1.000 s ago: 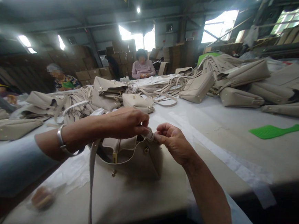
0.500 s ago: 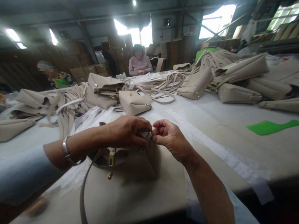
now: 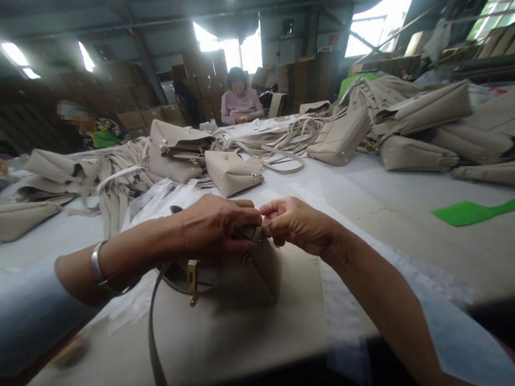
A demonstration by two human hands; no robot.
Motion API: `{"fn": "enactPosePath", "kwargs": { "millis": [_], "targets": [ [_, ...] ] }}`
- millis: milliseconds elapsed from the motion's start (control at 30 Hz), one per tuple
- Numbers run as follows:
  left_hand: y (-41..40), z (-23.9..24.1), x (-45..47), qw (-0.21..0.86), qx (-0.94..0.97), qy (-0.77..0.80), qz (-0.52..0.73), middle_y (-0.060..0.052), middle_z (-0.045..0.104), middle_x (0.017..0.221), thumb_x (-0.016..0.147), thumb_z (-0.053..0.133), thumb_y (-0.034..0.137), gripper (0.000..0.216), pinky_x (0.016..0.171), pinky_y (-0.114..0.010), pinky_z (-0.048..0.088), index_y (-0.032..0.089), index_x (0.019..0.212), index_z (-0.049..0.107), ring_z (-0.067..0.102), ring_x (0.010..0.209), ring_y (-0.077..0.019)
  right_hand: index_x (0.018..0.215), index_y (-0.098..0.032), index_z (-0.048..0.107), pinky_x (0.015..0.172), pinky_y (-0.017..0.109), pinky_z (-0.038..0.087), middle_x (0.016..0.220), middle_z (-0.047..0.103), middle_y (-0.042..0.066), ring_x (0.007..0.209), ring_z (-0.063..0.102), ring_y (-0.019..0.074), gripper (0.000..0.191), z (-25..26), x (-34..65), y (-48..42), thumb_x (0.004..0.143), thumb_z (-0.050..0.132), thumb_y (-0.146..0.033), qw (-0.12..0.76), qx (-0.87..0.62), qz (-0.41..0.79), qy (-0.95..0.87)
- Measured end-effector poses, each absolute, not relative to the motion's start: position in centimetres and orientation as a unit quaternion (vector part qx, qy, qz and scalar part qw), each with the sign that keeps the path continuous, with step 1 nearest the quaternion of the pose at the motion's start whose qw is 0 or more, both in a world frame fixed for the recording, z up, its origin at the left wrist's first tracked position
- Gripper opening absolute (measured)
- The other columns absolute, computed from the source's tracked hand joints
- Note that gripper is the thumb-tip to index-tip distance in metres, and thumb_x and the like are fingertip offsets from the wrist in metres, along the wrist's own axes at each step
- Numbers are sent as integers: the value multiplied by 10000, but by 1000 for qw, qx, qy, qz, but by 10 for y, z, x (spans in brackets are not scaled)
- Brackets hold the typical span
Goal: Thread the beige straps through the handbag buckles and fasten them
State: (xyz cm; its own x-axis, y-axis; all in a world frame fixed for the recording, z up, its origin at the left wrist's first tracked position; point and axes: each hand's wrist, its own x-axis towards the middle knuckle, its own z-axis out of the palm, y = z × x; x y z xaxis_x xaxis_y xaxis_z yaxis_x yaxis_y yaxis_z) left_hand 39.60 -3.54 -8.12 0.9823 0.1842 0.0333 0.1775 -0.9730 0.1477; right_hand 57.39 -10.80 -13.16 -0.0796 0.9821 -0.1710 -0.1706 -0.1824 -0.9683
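Note:
A beige handbag (image 3: 250,281) rests on the table before me, with a gold clasp (image 3: 192,276) on its front and a thin strap (image 3: 154,322) hanging toward me. My left hand (image 3: 219,223) is closed over the bag's top and grips its upper edge near the corner. Right beside it, my right hand (image 3: 297,223) pinches at that same corner with thumb and fingers together. What lies between those fingertips is too small and hidden to make out. A gold ring fitting (image 3: 247,257) shows on the bag's side, just below both hands.
Beige bags (image 3: 232,173) and loose straps are heaped across the far side of the white table (image 3: 372,208). Another pile of bags (image 3: 421,158) lies at right, near a green comb-shaped piece (image 3: 479,211). Two people sit beyond the table. White sheeting (image 3: 158,203) lies left of the handbag.
My right hand has turned, its fingers curling closer over the bag's corner, and its forearm has swung outward to the right. My left hand keeps its grip; the view has shifted slightly.

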Motion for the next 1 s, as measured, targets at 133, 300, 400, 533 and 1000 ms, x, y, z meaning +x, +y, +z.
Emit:
{"fn": "enactPosePath", "kwargs": {
  "millis": [133,300,400,533,1000],
  "targets": [
    [-37,-89,394,145,980,133,39,5,624,783,805,598,356,285,609,-198,361,185,1032,621,534,660,-103,763,-121,561,420,177,218,593,525,-26,435,342,32,249,-125,578,-114,530,646,-98,436,-485,631,-421],
    [-37,-95,393,147,979,121,67,18,575,693,781,606,357,264,555,-187,329,149,942,630,479,590,-81,810,-125,536,424,172,241,595,511,-33,419,310,20,328,-127,577,-118,502,641,-84,437,-506,642,-375],
    [-36,-94,391,135,981,131,58,21,564,670,768,608,348,261,540,-188,324,148,933,639,461,567,-77,842,-137,536,415,183,260,581,501,-44,437,370,50,363,-135,575,-116,496,635,-86,451,-512,619,-389],
    [-35,-93,383,148,975,159,56,15,583,694,749,642,360,277,547,-181,353,158,939,640,479,587,-82,855,-140,531,409,187,286,621,547,-26,470,433,71,377,-150,579,-123,494,633,-104,441,-533,599,-404],
    [-45,-107,361,464,847,242,94,4,623,728,712,727,268,270,518,-152,433,120,899,602,531,610,-76,826,-141,515,433,184,307,603,565,-38,475,423,58,336,-181,607,-168,499,556,-76,439,-579,561,-397]
  ]
}}
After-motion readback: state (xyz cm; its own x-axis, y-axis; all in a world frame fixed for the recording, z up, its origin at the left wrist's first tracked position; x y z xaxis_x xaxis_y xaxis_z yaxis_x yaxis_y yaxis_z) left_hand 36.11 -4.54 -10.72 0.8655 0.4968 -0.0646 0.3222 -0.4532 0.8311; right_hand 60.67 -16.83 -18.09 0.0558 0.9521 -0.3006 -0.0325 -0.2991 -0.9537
